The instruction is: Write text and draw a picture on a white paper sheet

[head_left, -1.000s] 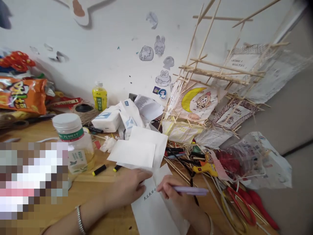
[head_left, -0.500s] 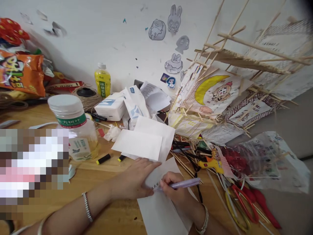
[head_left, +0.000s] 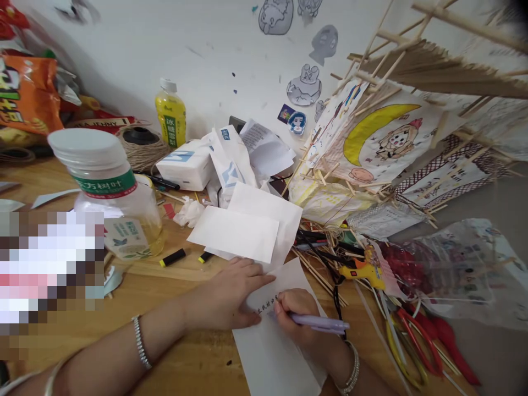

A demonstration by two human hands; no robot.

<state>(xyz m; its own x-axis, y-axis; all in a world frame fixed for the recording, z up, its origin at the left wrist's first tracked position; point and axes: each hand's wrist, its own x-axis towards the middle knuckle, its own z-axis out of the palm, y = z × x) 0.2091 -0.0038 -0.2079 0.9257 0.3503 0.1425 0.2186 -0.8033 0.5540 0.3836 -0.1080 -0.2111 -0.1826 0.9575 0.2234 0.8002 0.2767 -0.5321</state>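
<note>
Two hands are seen over one wooden table [head_left: 193, 366]. One purple pen [head_left: 320, 323] is pinched between the thumb and fingers of the right hand [head_left: 296, 316]. Its tip is hidden by the fingers. The left hand [head_left: 231, 294] is laid flat, with its thumb spread from its fingers, and nothing is gripped in it. White paper [head_left: 268, 352] is pressed down under both hands, and one short row of dark marks [head_left: 266, 304] is seen on it between them. Whether this paper is one sheet or two cannot be told.

Just past the left hand, two white sheets [head_left: 233, 235] are laid one over the other. Two black caps [head_left: 172, 257] with yellow ends are seen near them, one partly covered by the sheets. Farther left, one clear jar [head_left: 113, 195] is topped with a white lid. Behind it, one ball of string [head_left: 142, 154], one yellow bottle [head_left: 171, 118] and two tissue packs [head_left: 185, 165] are lined up near the wall. To the right, one yellow gun-shaped tool [head_left: 365, 273] is seen among thin sticks. One bracelet [head_left: 141, 342] is worn on the left wrist.
</note>
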